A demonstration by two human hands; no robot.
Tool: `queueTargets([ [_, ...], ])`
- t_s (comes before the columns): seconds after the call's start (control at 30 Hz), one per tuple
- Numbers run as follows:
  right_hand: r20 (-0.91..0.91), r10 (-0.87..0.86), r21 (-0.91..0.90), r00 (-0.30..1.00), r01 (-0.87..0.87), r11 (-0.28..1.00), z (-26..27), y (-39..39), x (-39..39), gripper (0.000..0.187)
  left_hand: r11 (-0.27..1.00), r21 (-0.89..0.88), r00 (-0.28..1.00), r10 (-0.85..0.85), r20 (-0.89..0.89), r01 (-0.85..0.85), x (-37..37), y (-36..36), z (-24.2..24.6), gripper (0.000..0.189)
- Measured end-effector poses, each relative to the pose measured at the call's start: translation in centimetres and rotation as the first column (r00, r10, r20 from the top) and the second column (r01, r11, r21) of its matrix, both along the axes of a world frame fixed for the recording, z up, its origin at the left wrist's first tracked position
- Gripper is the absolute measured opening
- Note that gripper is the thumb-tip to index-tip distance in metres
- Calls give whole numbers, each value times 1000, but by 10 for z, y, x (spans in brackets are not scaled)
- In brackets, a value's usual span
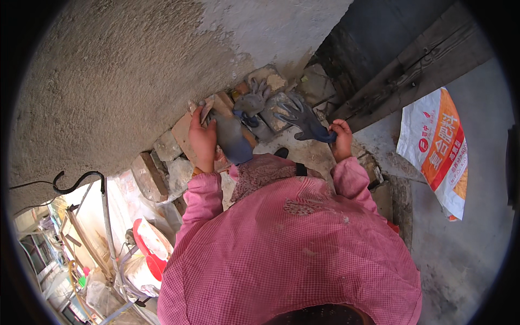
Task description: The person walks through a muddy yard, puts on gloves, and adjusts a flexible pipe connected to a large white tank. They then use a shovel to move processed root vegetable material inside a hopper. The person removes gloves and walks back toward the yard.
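My left hand (204, 142) grips a grey work glove (228, 132) along one side, near its finger end. The glove's blue cuff points down toward my smock. In my right hand (342, 140) is the navy cuff of a dark grey work glove (305, 122), its empty fingers spread toward the left. Between the two hands, another worn grey glove (252, 101) rests on the stacked bricks, with a dark blue cuffed piece just below it that I cannot make out fully.
A rough plastered wall (122, 73) rises beyond the loose bricks (150, 176). At right are a dark wooden beam (422, 61) and a printed fertilizer sack (436, 150). A black hook (77, 183), a metal pole (109, 227) and red plastic items (154, 264) are at left.
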State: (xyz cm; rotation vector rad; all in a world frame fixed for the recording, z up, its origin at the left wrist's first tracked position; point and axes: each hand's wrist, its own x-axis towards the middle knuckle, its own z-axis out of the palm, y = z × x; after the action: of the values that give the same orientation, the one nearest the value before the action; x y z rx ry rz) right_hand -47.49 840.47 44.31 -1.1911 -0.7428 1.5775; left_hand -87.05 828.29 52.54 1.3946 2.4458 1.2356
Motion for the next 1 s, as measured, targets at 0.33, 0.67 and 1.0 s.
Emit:
queueTargets([
  [0.33, -120, -32, -18, 992, 30, 999, 56, -1, 5, 13, 917, -361, 947, 49, -319, -169, -1, 40, -11, 39],
  [0.67, -504, 34, 84, 863, 10, 996, 79, -4, 19, 19, 960, 263, 981, -49, -189, 99, 33, 85, 64, 18],
  [1.0, -477, -9, 120, 879, 75, 990, 83, -5, 20, 19, 966, 257, -514, -205, 833, 32, 92, 89, 64, 19],
])
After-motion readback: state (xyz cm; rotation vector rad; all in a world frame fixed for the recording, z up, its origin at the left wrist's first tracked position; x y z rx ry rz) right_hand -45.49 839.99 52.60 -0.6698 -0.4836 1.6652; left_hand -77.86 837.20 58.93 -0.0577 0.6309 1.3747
